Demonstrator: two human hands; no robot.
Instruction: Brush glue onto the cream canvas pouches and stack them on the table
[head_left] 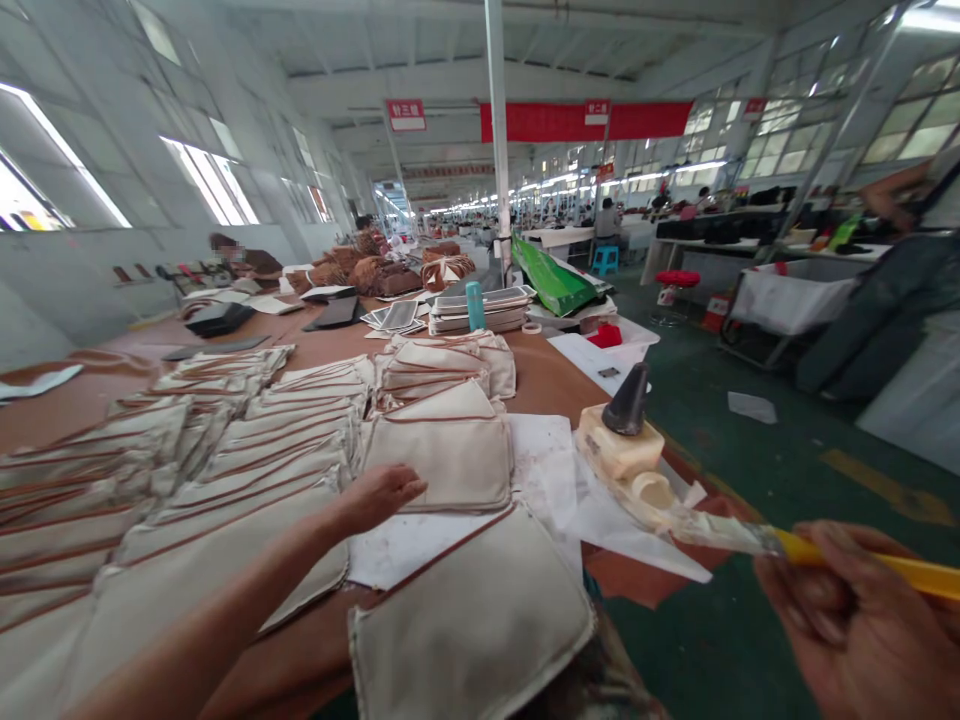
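Fingers [799, 590] of the right hand [862, 625], head view: closed round the yellow handle of a flat brush with pale bristles [772, 541]. Bristles extend left, ahead of the fingers, to just beside the round mouth of a cream plastic container [619, 445]; a black cone [627, 400] stands on its top.

Left hand [379, 497]: fingers loosely bent at the lower left of an off-white rectangular flat pouch with brown edging [446, 455]. Cannot tell whether they grip it or only rest there. A second off-white pouch [472, 620] lies nearer the body, tilted.

Counter [536, 365]: brown covering; white paper sheet [544, 450] under part of the pouch. To the left, overlapping rows of similar off-white pouches [289, 445]. Farther back, an upright turquoise cylinder [475, 305] and a shiny green bag [551, 280].

Room: long hall, green floor [712, 620], white pole [498, 140], red banner [540, 122] overhead, blue plastic stool [605, 260]. One person [259, 265] at far left.
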